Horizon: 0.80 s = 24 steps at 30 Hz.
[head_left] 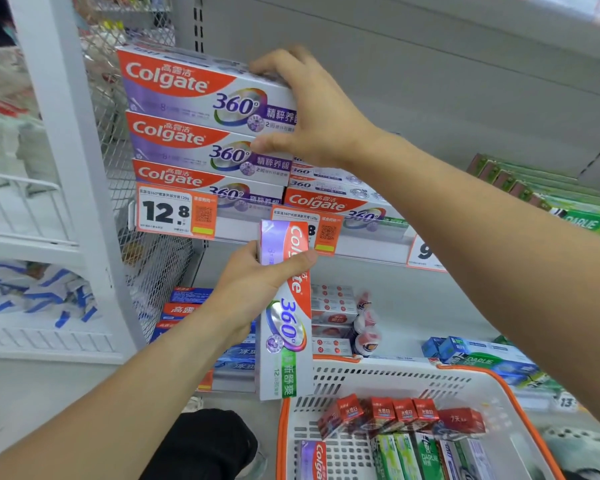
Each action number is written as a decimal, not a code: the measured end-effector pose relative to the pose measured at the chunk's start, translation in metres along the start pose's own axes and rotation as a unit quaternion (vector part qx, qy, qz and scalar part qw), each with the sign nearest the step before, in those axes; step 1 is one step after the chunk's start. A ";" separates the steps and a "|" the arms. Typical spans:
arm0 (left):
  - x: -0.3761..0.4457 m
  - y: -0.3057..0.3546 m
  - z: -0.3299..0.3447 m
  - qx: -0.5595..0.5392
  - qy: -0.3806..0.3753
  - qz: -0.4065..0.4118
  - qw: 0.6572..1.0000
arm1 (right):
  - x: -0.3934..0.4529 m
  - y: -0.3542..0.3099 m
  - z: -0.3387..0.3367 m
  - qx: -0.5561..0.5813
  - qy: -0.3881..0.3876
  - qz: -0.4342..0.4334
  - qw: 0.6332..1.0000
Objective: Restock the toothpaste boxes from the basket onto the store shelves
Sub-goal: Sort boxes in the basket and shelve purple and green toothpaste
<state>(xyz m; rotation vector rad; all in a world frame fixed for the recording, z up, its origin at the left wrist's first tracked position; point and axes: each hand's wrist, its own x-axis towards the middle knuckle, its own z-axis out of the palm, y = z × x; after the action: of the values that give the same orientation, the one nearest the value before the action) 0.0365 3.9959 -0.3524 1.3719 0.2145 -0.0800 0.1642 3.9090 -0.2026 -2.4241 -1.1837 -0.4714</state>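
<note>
The right hand (pixel 312 112), in the upper middle of the frame, grips the right end of the top purple Colgate box (pixel 201 86), fingers curled over its upper edge and thumb pressed under its lower front corner. That box lies flat with its long axis running left to right, and it caps a stack of purple boxes (pixel 205 157) at the left end of the upper shelf (pixel 368 249), hard against the wire mesh side panel (pixel 118 140).

Below it, at centre frame, the left hand (pixel 257 289) holds a second Colgate box (pixel 286 310) clamped between thumb across the front and fingers behind. This one stands upright, long axis vertical, and carries a green band near its lower end. It hangs in front of the shelf edge, just below the orange price tags (pixel 177 213).

The matching green-banded row (pixel 347 206) sits on the same shelf, immediately right of the purple stack, up and to the right of the left hand, and lower than that stack. To go in there, I judge the held box has to be turned a quarter turn so its length lies along the shelf. The left hand is the nearer one, though the right forearm crosses above that spot.

The white basket (pixel 388 375) with its orange rim sits at lower right, holding red boxes (pixel 395 415), green boxes (pixel 409 455) and another Colgate carton (pixel 314 460), so much restocking remains.
</note>
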 end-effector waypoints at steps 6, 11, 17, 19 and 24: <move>-0.002 -0.002 0.002 0.006 -0.010 0.005 1.000 | -0.003 -0.003 0.002 -0.054 -0.012 0.005 0.998; -0.005 -0.004 0.006 0.027 -0.028 0.017 0.999 | -0.030 -0.013 -0.004 -0.052 0.200 -0.039 0.978; -0.009 0.006 0.012 0.102 -0.213 0.005 0.972 | -0.125 0.006 -0.011 0.101 0.044 0.054 0.992; -0.011 0.010 0.019 0.123 -0.250 0.023 0.960 | -0.149 0.019 -0.009 0.159 -0.096 0.143 0.972; -0.010 0.010 0.054 -0.009 -0.071 0.031 0.997 | -0.193 0.038 -0.013 0.422 -0.192 0.306 0.832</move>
<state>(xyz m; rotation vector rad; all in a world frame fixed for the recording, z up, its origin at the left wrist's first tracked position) 0.0344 3.9441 -0.3306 1.3487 0.0535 -0.1225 0.0796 3.7524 -0.2882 -1.9295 -0.4751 0.6420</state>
